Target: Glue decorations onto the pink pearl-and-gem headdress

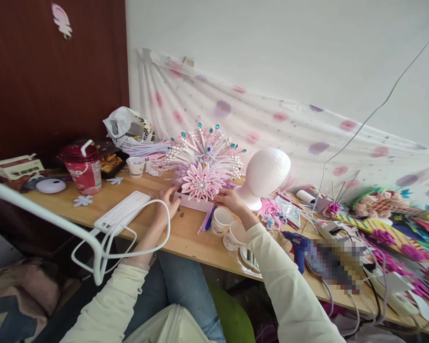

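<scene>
Both hands, the left hand (168, 199) and the right hand (229, 197), each grip one end of the pink headdress (203, 162), which stands upright on the counter (186, 233) straight between them, its base running left to right.

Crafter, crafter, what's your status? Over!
Left hand and right hand gripping beaded headdress at its base. Headdress upright on table. Paper cups close by right wrist.

A home craft corner: a wooden table (186, 233) against a fabric-draped wall (271, 47) is crowded with a pink beaded headpiece (203, 162), a foam mannequin head (266, 174), a glue gun (298, 245) and paper flowers (382, 237) (a drink cup (84, 171) and snack tray (110, 164) sit alongside).
</scene>
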Tool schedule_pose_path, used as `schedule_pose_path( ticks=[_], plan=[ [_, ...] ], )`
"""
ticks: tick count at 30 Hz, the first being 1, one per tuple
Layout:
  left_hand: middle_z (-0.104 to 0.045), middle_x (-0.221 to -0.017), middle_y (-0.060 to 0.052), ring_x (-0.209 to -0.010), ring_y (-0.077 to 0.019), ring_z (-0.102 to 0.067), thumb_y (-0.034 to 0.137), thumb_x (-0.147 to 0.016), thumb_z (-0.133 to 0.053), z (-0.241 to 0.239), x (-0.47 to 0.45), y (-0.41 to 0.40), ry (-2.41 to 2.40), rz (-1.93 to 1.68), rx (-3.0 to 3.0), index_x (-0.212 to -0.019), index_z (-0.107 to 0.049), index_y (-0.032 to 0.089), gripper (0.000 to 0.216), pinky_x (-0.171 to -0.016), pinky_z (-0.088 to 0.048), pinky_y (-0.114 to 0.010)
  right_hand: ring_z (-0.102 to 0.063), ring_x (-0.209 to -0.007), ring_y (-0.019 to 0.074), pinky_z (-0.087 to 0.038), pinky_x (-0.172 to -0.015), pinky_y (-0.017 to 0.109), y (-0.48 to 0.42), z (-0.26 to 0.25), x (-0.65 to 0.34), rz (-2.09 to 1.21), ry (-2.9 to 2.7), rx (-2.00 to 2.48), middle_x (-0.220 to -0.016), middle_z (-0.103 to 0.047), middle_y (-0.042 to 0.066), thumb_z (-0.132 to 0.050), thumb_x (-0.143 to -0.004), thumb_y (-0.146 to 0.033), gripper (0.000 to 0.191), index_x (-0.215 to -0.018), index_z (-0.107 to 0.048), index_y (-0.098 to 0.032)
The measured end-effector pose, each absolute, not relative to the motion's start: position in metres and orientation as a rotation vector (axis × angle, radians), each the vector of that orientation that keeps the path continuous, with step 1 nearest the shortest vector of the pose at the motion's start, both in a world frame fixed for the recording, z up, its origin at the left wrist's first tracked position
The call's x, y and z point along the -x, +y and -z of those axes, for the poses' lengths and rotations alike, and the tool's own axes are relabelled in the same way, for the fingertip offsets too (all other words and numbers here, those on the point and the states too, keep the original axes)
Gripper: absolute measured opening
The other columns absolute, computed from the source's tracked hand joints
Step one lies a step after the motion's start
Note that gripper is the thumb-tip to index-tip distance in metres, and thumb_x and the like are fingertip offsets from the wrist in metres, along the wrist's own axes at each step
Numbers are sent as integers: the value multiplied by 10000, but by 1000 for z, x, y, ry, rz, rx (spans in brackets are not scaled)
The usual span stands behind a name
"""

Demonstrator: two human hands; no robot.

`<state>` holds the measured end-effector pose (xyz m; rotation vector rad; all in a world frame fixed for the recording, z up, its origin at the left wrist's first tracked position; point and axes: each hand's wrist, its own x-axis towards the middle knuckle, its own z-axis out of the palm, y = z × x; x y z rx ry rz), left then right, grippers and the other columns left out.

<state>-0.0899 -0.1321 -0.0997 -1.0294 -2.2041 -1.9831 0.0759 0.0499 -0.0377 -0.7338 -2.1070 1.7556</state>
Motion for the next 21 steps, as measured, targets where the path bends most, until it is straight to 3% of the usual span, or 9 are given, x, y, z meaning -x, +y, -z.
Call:
schedule_pose_path(
  ticks=[6, 10, 21],
  plan=[
    [-673, -1022, -96, -1079, -289, -595, 292, -789, -652, 98, 93, -130, -2185, 2012, 1036, -955, -715, 215, 194, -955, -461, -404, -667, -664, 137, -538, -622, 228, 56, 38, -80, -1756, -2169, 750, -702, -730, 13, -934, -465, -244, 368, -734, -695, -168],
    [-681, -999, -101, -1041, -284, -605, 306, -793, -652, 100, 94, -121, -2186, 2041, 1044, -933, -717, 200, 187, -874, -484, -377, -665, -657, 129, -546, -616, 218, 57, 39, -82, -1744, -2153, 765, -700, -731, 6, -912, -504, -200, 316, -713, -676, -178],
    [-680, -966, -94, -1046, -291, -593, 294, -787, -646, 105, 95, -118, -2191, 2082, 1025, -882, -710, 201, 148, -960, -445, -420, -686, -691, 144, -575, -648, 238, 56, 40, -82, -1741, -2140, 773, -797, -749, 36, -896, -576, -192, 348, -824, -652, -174]
  ],
)
